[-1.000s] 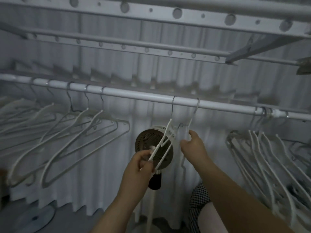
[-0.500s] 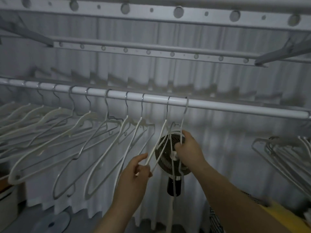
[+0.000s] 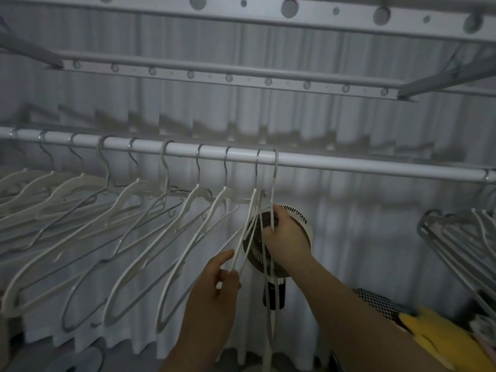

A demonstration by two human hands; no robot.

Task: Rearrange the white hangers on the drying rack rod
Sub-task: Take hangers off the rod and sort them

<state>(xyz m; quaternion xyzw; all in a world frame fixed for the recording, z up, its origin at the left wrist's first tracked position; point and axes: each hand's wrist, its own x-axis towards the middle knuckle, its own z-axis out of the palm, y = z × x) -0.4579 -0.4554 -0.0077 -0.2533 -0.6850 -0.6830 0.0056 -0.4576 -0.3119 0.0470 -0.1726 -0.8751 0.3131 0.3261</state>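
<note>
Grip split for spacing, likely: left hand [image 3: 214, 288] pinches white hanger [image 3: 252, 200] arm; right hand [image 3: 287, 237], up-right of it, clutches neighbouring hanger [image 3: 274, 183] under rod [image 3: 349, 163].

rod [image 3: 375, 165] bare between left hangers [image 3: 124, 196] and right hangers [image 3: 426, 224], fan [image 3: 300, 217] behind

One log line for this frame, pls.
phase: spacing along rod | left hand: pinches second-last hanger | right hand: grips last hanger | both hooked

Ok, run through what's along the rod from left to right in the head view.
Spaced-out hangers → left hand, pinching a hanger → right hand, gripping the next hanger → bare rod → bunched hangers.
</note>
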